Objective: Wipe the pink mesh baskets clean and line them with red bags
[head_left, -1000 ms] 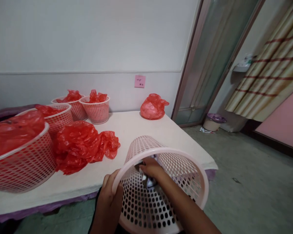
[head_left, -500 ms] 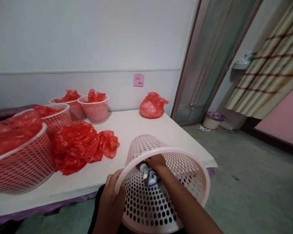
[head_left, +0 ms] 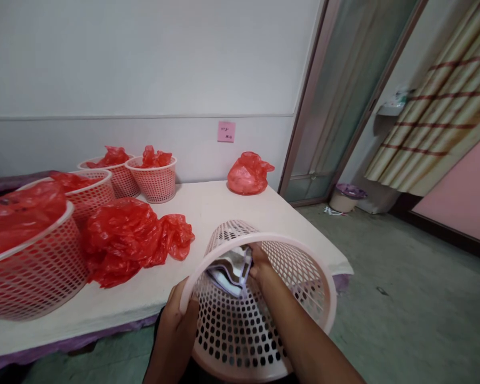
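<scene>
A pink mesh plastic basket (head_left: 260, 238) lies tilted toward me at the table's front edge, its mouth facing me. My left hand (head_left: 175, 328) is closed around the left side of its rim. My right hand (head_left: 261, 264) reaches inside the basket, its fingers closed on the right edge of a folded striped cloth (head_left: 230, 269) in white, brown and lilac. The cloth rests against the basket's inner left wall. Part of my right hand's fingertips is hidden behind the cloth.
Crumpled red plastic bags (head_left: 122, 240) lie left of the basket on the white-covered table (head_left: 208, 208). Several pink baskets holding red bags, one a large basket (head_left: 36, 272), stand farther left. A tied red bag (head_left: 248, 173) sits by the wall. A bin (head_left: 346, 198) stands on the floor.
The striped cloth has spread out and moved left inside the basket, showing more of its stripes. My right hand has drawn slightly toward me with it. The basket's rim has shifted slightly left.
</scene>
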`<state>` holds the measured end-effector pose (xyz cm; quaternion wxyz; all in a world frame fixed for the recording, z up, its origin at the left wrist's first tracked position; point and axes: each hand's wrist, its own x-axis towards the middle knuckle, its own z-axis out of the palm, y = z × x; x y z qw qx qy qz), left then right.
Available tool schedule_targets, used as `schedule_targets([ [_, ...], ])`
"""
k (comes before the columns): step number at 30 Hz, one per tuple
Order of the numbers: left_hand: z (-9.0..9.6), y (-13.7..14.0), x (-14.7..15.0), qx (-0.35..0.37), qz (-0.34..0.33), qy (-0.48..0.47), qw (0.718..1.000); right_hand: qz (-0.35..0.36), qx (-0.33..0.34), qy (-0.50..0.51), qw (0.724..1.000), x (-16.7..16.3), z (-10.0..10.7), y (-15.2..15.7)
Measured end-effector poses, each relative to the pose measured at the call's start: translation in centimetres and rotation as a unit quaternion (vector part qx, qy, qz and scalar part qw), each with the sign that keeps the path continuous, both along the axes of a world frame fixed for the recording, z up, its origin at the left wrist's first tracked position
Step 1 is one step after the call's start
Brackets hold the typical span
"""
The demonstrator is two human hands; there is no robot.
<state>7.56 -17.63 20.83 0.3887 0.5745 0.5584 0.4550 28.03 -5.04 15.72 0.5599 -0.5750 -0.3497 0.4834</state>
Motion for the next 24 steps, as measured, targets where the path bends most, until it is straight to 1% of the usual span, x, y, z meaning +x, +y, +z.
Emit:
schedule_targets([
  [4, 0.6, -0.2, -0.1, -0.041, 0.007, -0.015, 0.999, -0.031, -0.033, 0.122, 0.991, -0.7, 1.4, -0.3],
  [6, 1.1, -0.3, -0.1, -0.033, 0.004, -0.011, 0.999, -0.035, -0.037, 0.164, 0.985, -1.3, 2.1, -0.8],
  [8, 1.8, -0.5, 0.1, -0.014, 0.001, -0.005, 1.000, -0.019, -0.039, 0.193, 0.980, -2.2, 2.7, -1.4],
  [11, 2.8, -0.8, 0.5, -0.006, -0.009, -0.008, 1.000, 0.037, -0.059, 0.220, 0.973, -4.0, 3.1, -2.1],
  [13, 3.1, -1.1, 0.6, -0.010, -0.013, -0.011, 1.000, 0.071, -0.079, 0.225, 0.968, -5.2, 3.0, -2.3],
  [15, 3.2, -1.3, 0.7, -0.014, -0.013, -0.003, 1.000, 0.086, -0.088, 0.219, 0.968, -5.9, 2.8, -2.4],
  [18, 3.1, -1.5, 0.8, -0.012, -0.009, 0.012, 1.000, 0.081, -0.080, 0.190, 0.975, -6.1, 2.6, -2.3],
  [21, 3.1, -1.7, 1.2, -0.012, -0.020, 0.006, 1.000, 0.064, -0.070, 0.156, 0.983, -6.0, 2.5, -2.1],
  [24, 3.2, -2.0, 1.6, -0.013, -0.020, -0.003, 1.000, 0.057, -0.080, 0.140, 0.985, -6.0, 2.2, -1.9],
])
